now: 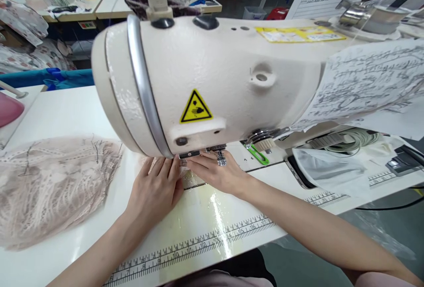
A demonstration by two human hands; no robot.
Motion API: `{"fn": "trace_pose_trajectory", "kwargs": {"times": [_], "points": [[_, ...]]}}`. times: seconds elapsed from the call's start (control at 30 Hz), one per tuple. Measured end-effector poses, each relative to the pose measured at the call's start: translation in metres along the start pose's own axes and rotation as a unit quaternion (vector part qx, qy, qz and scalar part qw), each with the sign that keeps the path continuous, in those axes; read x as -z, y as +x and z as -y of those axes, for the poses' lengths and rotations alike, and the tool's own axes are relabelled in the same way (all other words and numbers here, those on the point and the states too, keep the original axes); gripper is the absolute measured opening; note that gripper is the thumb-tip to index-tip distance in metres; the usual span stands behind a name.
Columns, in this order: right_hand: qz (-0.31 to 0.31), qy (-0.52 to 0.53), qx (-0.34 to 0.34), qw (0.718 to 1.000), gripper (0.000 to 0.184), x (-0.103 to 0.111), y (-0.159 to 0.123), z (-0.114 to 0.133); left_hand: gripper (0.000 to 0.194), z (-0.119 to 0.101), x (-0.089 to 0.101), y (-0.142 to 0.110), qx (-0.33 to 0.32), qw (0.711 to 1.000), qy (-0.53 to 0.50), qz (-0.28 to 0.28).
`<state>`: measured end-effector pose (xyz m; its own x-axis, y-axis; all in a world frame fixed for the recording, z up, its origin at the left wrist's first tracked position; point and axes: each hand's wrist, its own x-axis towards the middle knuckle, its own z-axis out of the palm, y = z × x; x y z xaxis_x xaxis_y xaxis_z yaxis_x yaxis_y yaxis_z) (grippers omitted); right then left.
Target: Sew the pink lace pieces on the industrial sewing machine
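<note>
The sewing machine head (pixel 212 84) spans the upper middle of the frame, leaving a low gap over the hands. White tabletop (pixel 205 209) opens below them toward the printed ruler (pixel 175 256) along the front edge. At centre, the left hand (pixel 157 183) and right hand (pixel 217 171) lie palm-down, close together; whether either grips, I cannot tell, fingertips being partly hidden. Pale pink fabric (pixel 141 162) shows in slivers around their fingers, sheer-looking. Crumpled pink lace (pixel 59 185) spreads at left.
</note>
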<state>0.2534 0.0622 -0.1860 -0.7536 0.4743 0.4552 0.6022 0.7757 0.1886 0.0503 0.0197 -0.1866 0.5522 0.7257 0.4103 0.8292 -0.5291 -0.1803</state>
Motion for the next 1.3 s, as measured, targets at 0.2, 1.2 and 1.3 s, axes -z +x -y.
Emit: {"fn": "trace_pose_trajectory", "kwargs": {"times": [0.2,1.2,1.3], "points": [[0.006,-0.032,0.011,0.999,0.024,-0.001,0.0,-0.004,0.039,-0.001,0.002,0.001,0.0,1.0,-0.007,0.004],[-0.03,0.013,-0.013,0.999,0.021,-0.002,0.004,0.004,0.02,0.013,0.001,-0.002,-0.033,0.997,-0.07,-0.011],[-0.043,0.031,-0.022,0.998,0.014,-0.005,0.006,0.004,0.02,0.011,0.001,-0.004,-0.01,0.997,-0.073,-0.007]]}}
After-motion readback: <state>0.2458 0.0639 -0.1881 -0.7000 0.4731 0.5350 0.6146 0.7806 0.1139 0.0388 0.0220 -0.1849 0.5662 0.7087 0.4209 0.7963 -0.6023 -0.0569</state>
